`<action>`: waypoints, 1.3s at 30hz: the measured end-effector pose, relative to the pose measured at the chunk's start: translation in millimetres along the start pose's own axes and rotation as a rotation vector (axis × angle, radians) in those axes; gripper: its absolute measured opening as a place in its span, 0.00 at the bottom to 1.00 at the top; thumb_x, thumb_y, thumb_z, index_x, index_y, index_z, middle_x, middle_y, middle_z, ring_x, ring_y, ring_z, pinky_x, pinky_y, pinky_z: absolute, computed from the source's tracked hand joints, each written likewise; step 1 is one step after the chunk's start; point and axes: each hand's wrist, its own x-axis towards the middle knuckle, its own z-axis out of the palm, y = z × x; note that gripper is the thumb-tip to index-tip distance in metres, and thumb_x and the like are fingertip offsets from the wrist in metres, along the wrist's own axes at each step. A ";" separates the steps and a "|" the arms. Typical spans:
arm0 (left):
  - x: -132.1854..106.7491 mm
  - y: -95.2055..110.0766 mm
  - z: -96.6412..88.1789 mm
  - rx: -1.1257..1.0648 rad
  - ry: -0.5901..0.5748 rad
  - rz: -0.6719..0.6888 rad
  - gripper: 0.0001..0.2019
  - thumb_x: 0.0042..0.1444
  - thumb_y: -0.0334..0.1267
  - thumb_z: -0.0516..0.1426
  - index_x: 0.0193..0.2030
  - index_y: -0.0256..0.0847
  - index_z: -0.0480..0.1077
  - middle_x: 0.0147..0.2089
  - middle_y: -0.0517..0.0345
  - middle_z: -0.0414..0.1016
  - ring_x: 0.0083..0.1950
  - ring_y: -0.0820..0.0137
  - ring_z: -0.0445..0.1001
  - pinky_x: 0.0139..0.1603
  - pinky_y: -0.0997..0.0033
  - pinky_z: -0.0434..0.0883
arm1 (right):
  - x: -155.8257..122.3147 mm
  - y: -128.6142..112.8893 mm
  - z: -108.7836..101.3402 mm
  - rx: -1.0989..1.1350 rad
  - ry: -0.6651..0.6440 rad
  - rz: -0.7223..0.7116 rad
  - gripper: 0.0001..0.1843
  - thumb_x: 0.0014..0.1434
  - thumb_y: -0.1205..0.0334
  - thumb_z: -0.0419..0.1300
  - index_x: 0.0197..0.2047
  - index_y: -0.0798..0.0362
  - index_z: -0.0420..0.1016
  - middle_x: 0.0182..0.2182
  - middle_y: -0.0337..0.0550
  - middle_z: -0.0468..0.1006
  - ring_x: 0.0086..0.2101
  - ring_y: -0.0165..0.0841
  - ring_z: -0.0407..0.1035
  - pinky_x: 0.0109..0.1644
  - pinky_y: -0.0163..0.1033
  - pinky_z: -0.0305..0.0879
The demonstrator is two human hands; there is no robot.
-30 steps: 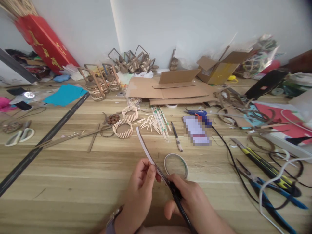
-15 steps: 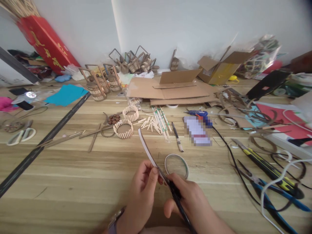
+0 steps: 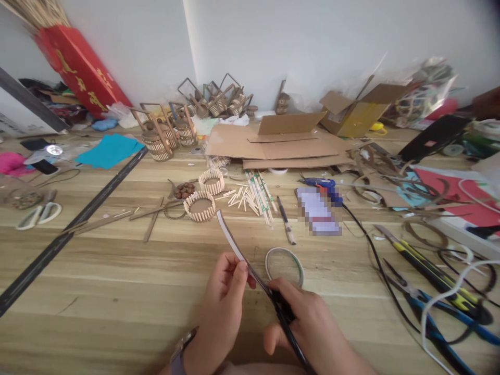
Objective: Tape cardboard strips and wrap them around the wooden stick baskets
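Two things in hand: pinching curved strip [image 3: 229, 238] with left hand [image 3: 225, 294], gripping black-handled tool [image 3: 292, 338] with right hand [image 3: 314, 315]. Just beyond, on tabletop [image 3: 128, 276]: white ring [image 3: 300, 269].

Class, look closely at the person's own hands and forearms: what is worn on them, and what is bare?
The left hand and right hand are both ungloved, with no rings visible. At the left wrist is what looks like a watch with a muted purple-grey strap. The right forearm shows no sleeve or band in view.
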 end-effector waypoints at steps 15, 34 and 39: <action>-3.6 -7.9 -0.1 -0.066 -0.035 0.020 0.16 0.60 0.53 0.58 0.35 0.41 0.66 0.31 0.62 0.69 0.33 0.72 0.66 0.36 0.73 0.66 | -0.4 0.8 0.5 0.000 0.008 -0.034 0.27 0.56 0.35 0.57 0.36 0.54 0.74 0.17 0.37 0.73 0.16 0.28 0.64 0.20 0.31 0.55; -2.5 -3.1 1.7 -0.044 -0.023 -0.030 0.17 0.57 0.54 0.59 0.33 0.41 0.67 0.29 0.63 0.70 0.31 0.72 0.68 0.35 0.73 0.66 | 2.8 -1.1 -0.9 0.019 0.026 -0.012 0.25 0.54 0.36 0.58 0.33 0.53 0.73 0.16 0.34 0.71 0.16 0.27 0.62 0.20 0.30 0.52; 2.0 2.1 0.9 -0.056 0.031 -0.004 0.16 0.56 0.52 0.61 0.32 0.41 0.67 0.28 0.64 0.68 0.31 0.73 0.67 0.35 0.74 0.66 | -0.1 1.5 0.6 -0.022 0.025 -0.006 0.28 0.54 0.34 0.57 0.33 0.54 0.73 0.16 0.36 0.71 0.16 0.29 0.63 0.20 0.31 0.52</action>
